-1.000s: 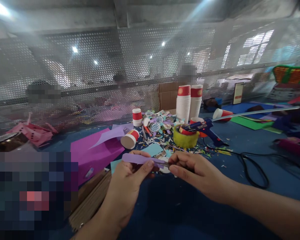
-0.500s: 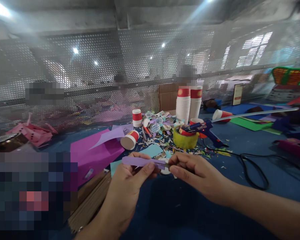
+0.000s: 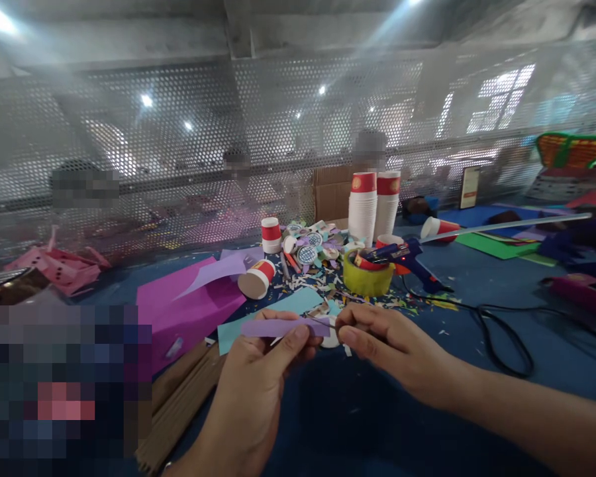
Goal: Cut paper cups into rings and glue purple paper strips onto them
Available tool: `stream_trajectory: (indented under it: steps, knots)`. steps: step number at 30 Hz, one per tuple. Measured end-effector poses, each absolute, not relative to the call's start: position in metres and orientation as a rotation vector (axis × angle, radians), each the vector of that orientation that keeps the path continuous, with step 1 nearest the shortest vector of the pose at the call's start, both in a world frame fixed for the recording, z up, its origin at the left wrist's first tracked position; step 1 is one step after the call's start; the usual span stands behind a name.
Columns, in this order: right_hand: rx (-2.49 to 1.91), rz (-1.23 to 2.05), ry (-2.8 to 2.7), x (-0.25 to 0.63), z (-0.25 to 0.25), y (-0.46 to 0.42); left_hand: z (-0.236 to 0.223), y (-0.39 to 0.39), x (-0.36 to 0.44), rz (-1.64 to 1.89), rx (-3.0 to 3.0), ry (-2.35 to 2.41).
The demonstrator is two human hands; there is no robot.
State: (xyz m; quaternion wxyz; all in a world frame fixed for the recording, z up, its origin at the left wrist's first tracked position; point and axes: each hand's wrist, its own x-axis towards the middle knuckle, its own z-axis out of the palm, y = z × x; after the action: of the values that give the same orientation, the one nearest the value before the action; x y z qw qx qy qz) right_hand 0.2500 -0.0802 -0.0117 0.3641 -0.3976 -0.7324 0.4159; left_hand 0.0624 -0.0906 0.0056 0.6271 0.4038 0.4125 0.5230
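My left hand pinches a strip of light purple paper between thumb and fingers, holding it level above the blue table. My right hand is closed on a thin dark tool whose tip meets the strip's right end; it looks like small scissors, though most of it is hidden in the fingers. Both hands are close together just in front of me.
Behind the hands lie a teal sheet, magenta paper, a tipped paper cup, paper scraps, a yellow tape roll, a blue glue gun with black cord, stacked cups, and cardboard strips at left. A perforated screen closes off the back.
The purple strip has dropped slightly and sits lower in my left hand; the right hand stays at its end. The view has shifted a little.
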Motion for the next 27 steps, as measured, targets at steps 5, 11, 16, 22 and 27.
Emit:
stream_trajectory:
  steps: [5, 11, 16, 22, 27]
  knots:
    - [-1.030, 1.095, -1.879, 0.250, -0.013, -0.082, 0.005, -0.089, 0.061, 1.220, 0.897, 0.931]
    - [-1.055, 1.096, -1.877, 0.248, -0.012, -0.084, 0.005, -0.091, 0.061, 1.187, 0.854, 0.921]
    - [-1.072, 1.073, -1.865, 0.250, -0.014, -0.080, 0.007, -0.088, 0.058, 1.201, 0.891, 0.956]
    - [-1.108, 1.137, -1.944, 0.253, -0.012, -0.077, 0.011, -0.076, 0.040, 1.152, 1.263, 1.071]
    - [-1.106, 1.213, -2.012, 0.251, -0.012, -0.079, 0.016, -0.071, 0.030, 1.021, 1.565, 1.120]
